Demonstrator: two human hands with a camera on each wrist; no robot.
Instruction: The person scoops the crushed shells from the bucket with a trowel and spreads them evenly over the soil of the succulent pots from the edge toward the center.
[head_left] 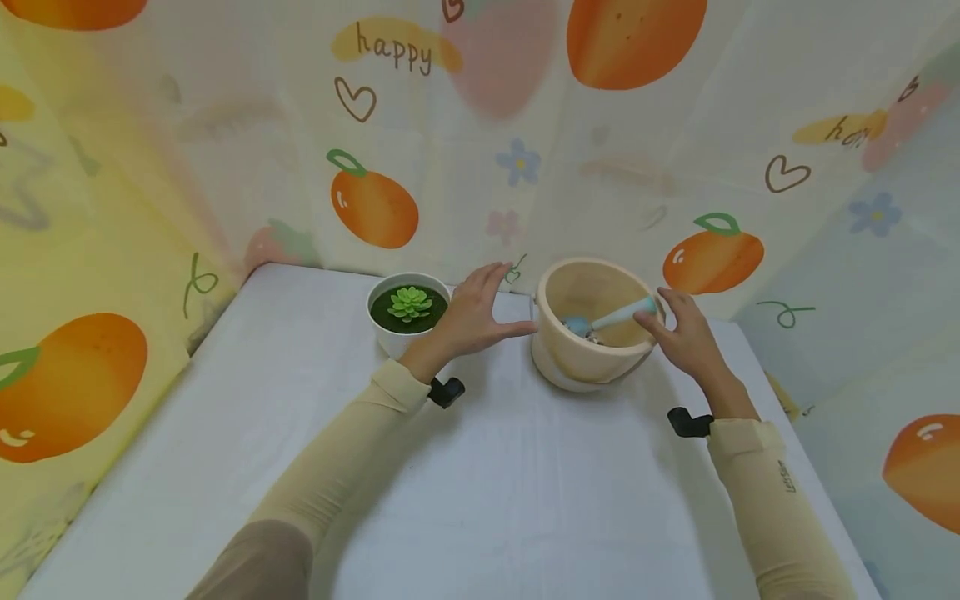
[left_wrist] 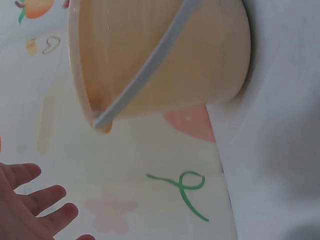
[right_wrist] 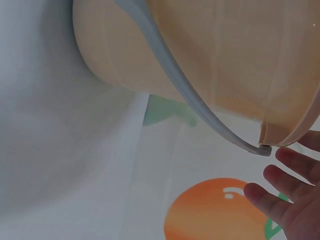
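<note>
1. Bucket (head_left: 577, 357), round, cream plastic: upright, far side of white-covered table (head_left: 525, 483), between left hand (head_left: 476, 312) and right hand (head_left: 686, 337).
2. Right hand nearer; fingers spread at right rim, contact cannot be told.
3. Left hand: fingers spread, thumb pointing right toward bucket's left wall.

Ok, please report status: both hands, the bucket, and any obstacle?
Left hand outstretched beside bucket; right hand at its right rim, contact unclear. Bucket upright, light-blue object inside. Potted plant near left hand; nothing seen blocking.
</note>
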